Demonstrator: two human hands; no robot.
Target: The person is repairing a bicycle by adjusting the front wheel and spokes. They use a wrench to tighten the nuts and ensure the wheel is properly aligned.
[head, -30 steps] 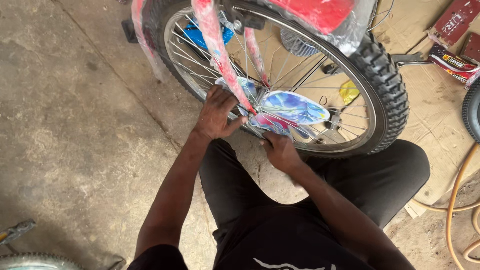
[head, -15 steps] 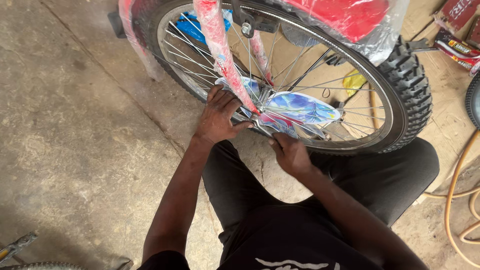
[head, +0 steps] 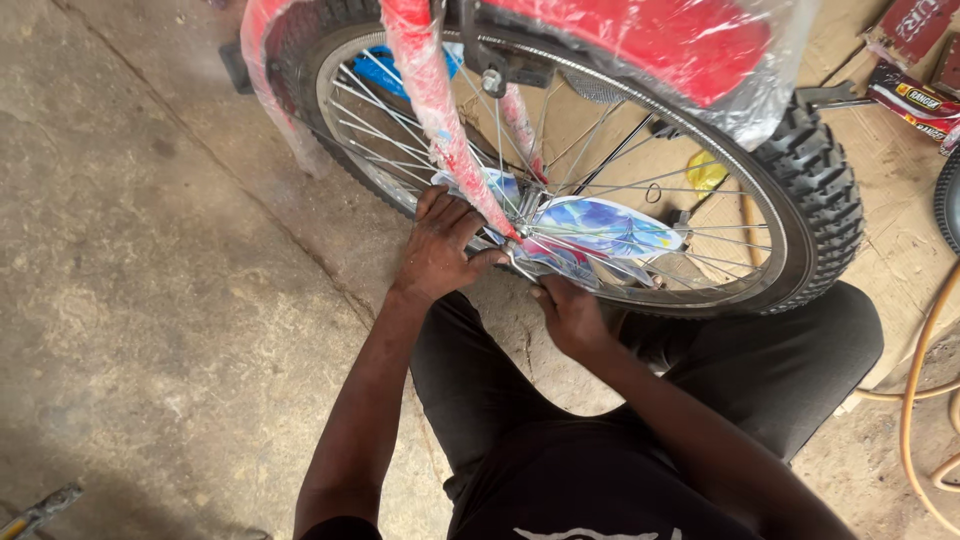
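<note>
A bicycle wheel (head: pixel 810 190) with a knobby black tyre and silver spokes stands on the concrete floor in front of me. A red fork leg (head: pixel 440 120) wrapped in clear plastic runs down to the hub. A blue, white and purple disc (head: pixel 600 228) sits among the spokes at the hub. My left hand (head: pixel 440 245) grips the bottom of the fork leg at the axle. My right hand (head: pixel 565 312) is closed just below the hub, pinching a small metal part at the axle that I cannot make out.
A red plastic-wrapped frame part (head: pixel 690 45) hangs over the wheel. Cardboard (head: pixel 900 250) lies under the wheel at right, with red boxes (head: pixel 915 95), a second tyre's edge (head: pixel 948 200) and a tan hose (head: pixel 915 400). A metal tool (head: pixel 40 510) lies at bottom left.
The view has drifted so the wheel sits further right and higher. Both hands have stayed at the hub, with my right hand shifting slightly under the axle.
</note>
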